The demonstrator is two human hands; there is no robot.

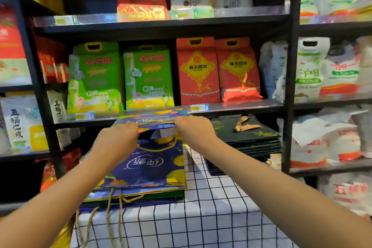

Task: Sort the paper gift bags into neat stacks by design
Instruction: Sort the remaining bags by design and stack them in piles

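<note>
On the table w/ the black-grid white cloth (211,213), in front of black shop shelving (165,26), two stacks of paper gift bags lie flat. Left stack (141,185): blue bags w/ yellow fruit print and white lettering, gold rope handles (112,207) trailing off the near edge over the cloth; a green layer shows low in the pile, edges not squared up. Right stack (247,141): dark green bags w/ gold print, a gold ribbon bow (244,124) on the top one, sitting further back, near the shelf upright, apart from the blue pile.

Both hands reach fwd over the blue stack and hold one blue bag (155,122) up by its top edge, above the far end of the pile, approx level w/ the shelf lip. Left hand (118,137) has fingers curled round the bag's left top corner; right hand (193,129) has fingers curled round the right top corner. Fingertips are hidden behind the paper, so exact pinch can't be told. The bag's mouth gapes a bit btwn the hands, gold handle looped across it.

Behind: shelf at hand level carries green rice bags (120,78) left, red rice bags (219,72) centre, white sacks (322,70) right. More red and white packs on the shelf above. Background edges blurred.
</note>
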